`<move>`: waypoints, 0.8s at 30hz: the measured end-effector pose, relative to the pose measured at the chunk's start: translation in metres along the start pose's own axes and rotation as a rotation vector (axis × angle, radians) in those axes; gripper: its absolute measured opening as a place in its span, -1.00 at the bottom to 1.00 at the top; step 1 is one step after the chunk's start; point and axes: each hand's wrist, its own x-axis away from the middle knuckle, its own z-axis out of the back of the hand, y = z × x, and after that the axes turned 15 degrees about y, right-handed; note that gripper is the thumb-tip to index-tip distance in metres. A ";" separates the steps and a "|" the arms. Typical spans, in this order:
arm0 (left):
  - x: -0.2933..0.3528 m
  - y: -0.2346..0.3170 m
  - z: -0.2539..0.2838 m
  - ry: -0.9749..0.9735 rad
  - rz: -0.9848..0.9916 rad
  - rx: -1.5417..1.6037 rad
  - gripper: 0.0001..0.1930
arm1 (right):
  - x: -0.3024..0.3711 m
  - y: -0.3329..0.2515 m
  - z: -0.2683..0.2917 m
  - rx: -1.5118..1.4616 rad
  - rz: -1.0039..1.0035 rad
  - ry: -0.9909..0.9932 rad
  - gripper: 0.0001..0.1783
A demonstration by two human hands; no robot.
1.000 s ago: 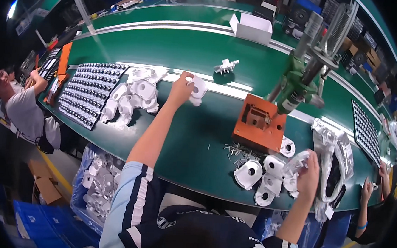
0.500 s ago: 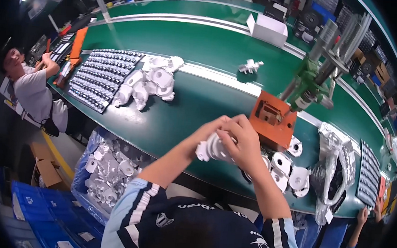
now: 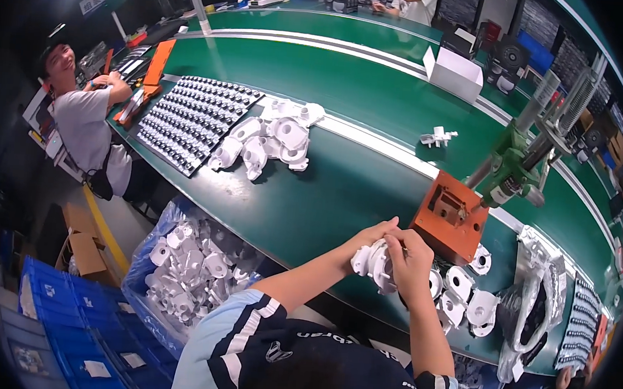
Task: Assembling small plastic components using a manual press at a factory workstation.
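Observation:
In front of my chest I hold white moulded plastic parts (image 3: 373, 264), bunched together; they look like a short stack just off the table's near edge. My left hand (image 3: 375, 235) is curled behind the parts, its fingers partly hidden. From the other side my right hand (image 3: 413, 263) wraps its fingers round them. Just beyond my hands stands an orange fixture block (image 3: 448, 222) under a green press (image 3: 504, 172). More white plastic parts (image 3: 458, 282) with round holes lie to the right of my right hand.
A heap of white parts (image 3: 283, 140) sits beside a tray of dark round pieces (image 3: 201, 122). A blue-lined bin (image 3: 140, 273) of white parts stands below left. Right are a clear plastic bag (image 3: 531, 311) and another tray (image 3: 578, 325). A co-worker (image 3: 86, 117) is at left.
The view has swung, so the bench sits further left and lower relative to the fixture side. Both hands still hold the white parts, which appear turned slightly.

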 end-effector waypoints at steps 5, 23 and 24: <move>-0.008 -0.016 0.001 -0.058 0.085 0.223 -0.59 | 0.003 0.009 0.000 0.008 0.062 0.168 -0.88; 0.007 -0.046 -0.042 -0.008 0.041 0.087 -0.78 | 0.018 0.031 0.044 0.106 0.116 0.368 -0.68; -0.001 -0.054 -0.021 -0.039 0.058 0.083 -0.60 | 0.017 0.026 0.048 0.073 0.002 0.385 -0.65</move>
